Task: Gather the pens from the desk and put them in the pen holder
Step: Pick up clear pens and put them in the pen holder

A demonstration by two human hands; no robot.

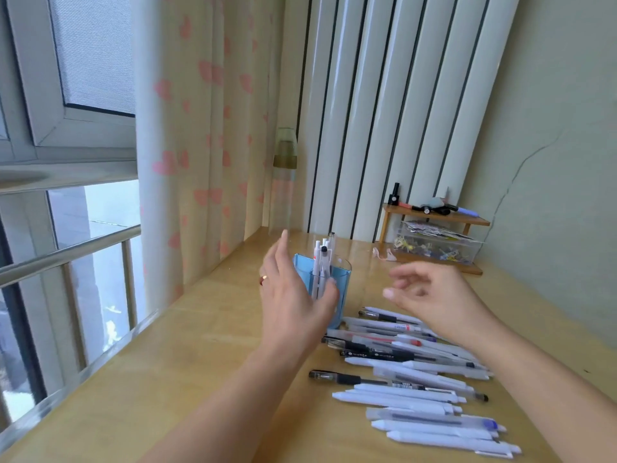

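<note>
A clear blue pen holder (340, 290) stands on the wooden desk (200, 362) with several white pens (321, 262) upright in it. My left hand (293, 295) is spread against the holder's near left side, thumb at its front, fingers apart; I cannot tell whether it grips. My right hand (434, 295) hovers right of the holder above the pile, fingers loosely apart and empty. Several white, black and translucent pens (410, 375) lie side by side on the desk from beside the holder toward me.
A small wooden shelf (437, 217) with little bottles stands at the back right over a clear plastic box (437, 247). A tall clear bottle (283, 182) stands by the heart-print curtain (200, 145). The desk's left edge runs along the window rail (66, 252).
</note>
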